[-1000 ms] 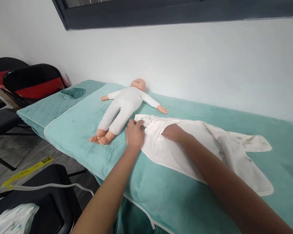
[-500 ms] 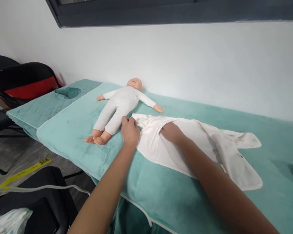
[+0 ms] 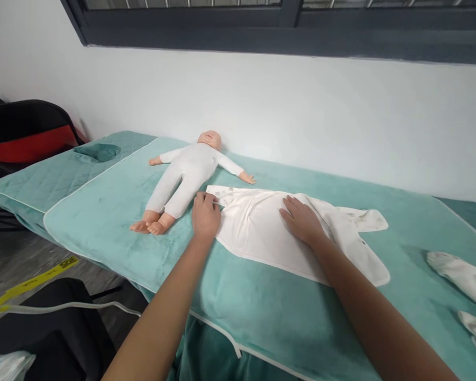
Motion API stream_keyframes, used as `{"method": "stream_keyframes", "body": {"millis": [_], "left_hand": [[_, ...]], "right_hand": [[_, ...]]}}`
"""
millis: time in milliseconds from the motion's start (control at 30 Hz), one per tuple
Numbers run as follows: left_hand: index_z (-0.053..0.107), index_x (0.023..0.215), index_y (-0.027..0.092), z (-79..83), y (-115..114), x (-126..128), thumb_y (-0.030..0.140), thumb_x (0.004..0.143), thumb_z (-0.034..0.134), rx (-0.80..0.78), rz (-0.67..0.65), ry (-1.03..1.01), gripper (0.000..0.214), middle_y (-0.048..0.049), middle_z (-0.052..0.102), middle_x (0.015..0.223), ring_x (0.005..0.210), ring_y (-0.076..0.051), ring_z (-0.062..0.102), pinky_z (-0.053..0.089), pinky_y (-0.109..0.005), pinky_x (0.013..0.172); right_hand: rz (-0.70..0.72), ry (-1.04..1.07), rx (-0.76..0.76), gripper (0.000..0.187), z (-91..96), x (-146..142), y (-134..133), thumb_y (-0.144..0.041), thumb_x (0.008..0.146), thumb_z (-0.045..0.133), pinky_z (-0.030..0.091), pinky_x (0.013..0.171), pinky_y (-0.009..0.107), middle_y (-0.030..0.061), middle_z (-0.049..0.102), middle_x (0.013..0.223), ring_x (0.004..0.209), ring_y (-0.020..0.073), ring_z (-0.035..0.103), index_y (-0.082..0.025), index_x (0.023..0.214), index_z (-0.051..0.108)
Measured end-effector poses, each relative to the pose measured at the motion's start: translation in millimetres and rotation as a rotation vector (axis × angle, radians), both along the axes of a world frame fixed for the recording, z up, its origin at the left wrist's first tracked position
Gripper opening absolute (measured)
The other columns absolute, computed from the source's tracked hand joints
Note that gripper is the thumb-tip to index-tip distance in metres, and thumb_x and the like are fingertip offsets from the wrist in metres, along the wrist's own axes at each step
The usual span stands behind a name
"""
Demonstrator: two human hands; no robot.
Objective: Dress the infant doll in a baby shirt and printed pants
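Here's the white baby top, mid-mat, long axis ten to four o'clock, soft, creased, its printed sleeve pointing three; left hand curled at the ten-o'clock cuff, grip unclear; right hand open, flat on the fabric, plush teal mat beneath

1. Soft, even light brightens the wall at upper centre; the floor at lower left is dim.
2. A soft-edged shadow lies left of the white cloth at the right edge.
3. Wide-angle distortion stretches the mat toward the sides.
4. Fine detail is soft: small print on the shirt, mid-frame, looks smudged.
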State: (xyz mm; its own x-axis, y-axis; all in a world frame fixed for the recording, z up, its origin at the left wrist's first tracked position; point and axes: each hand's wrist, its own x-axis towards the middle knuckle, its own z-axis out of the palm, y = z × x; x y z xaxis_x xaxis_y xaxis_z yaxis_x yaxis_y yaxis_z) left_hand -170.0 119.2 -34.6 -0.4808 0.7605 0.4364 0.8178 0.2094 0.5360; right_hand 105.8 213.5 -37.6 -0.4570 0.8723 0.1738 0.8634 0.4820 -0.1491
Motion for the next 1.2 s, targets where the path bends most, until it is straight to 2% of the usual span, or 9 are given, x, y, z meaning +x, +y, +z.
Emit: {"method": "stream_keyframes", "body": {"millis": [300, 600, 800, 1067, 1200], "left_hand": [[0.062, 0.088, 0.022, 0.4, -4.0, 0.2, 0.005, 0.079, 0.046, 0.002, -0.03, -0.033, 0.025, -0.0086, 0.06, 0.104, 0.102, -0.023, 0.058, 0.047, -0.035, 0.09], [0.062, 0.086, 0.021, -0.2, -2.9, 0.4, 0.007, 0.08, 0.046, 0.002, -0.044, -0.01, 0.023, -0.0087, 0.062, 0.102, 0.1, -0.025, 0.058, 0.046, -0.036, 0.087], [0.062, 0.086, 0.021, -1.0, -2.2, 0.0, 0.008, 0.081, 0.048, -0.013, -0.045, -0.01, 0.02, -0.0082, 0.062, 0.102, 0.099, -0.025, 0.059, 0.046, -0.036, 0.085], [0.061, 0.082, 0.021, -4.6, -0.2, -1.3, 0.007, 0.079, 0.048, 0.029, -0.055, -0.039, 0.019, -0.0084, 0.062, 0.099, 0.096, -0.026, 0.059, 0.045, -0.037, 0.083], [0.06, 0.079, 0.021, -6.4, 1.0, -1.5, 0.006, 0.077, 0.047, 0.076, -0.061, -0.073, 0.019, -0.0074, 0.062, 0.096, 0.094, -0.025, 0.059, 0.044, -0.036, 0.082]], "right_hand": [[-0.248, -0.058, -0.012, 0.056, 3.4, 22.9, -9.4, -0.044, 0.098, 0.026, 0.033, 0.111, 0.051, 0.0139, 0.04, 0.153, 0.141, 0.0285, 0.035, -0.015, 0.142, 0.044], [-0.193, -0.106, 0.012, 0.061, -0.9, 25.3, -15.2, -0.043, 0.098, 0.026, 0.028, 0.115, 0.047, 0.0205, 0.037, 0.153, 0.144, 0.0293, 0.03, -0.005, 0.144, 0.039], [-0.176, -0.134, 0.019, 0.062, -3.0, 25.8, -18.3, -0.042, 0.099, 0.026, 0.027, 0.116, 0.044, 0.0205, 0.036, 0.153, 0.144, 0.0282, 0.029, -0.002, 0.144, 0.039], [-0.145, -0.144, 0.059, 0.063, -3.5, 25.1, -25.6, -0.042, 0.099, 0.025, 0.028, 0.115, 0.045, 0.0213, 0.039, 0.151, 0.144, 0.0295, 0.029, -0.001, 0.144, 0.04], [-0.081, -0.152, 0.064, 0.063, -0.7, 23.1, -33.0, -0.044, 0.1, 0.023, 0.028, 0.115, 0.045, 0.0192, 0.037, 0.153, 0.145, 0.0289, 0.028, -0.002, 0.144, 0.04]]}}
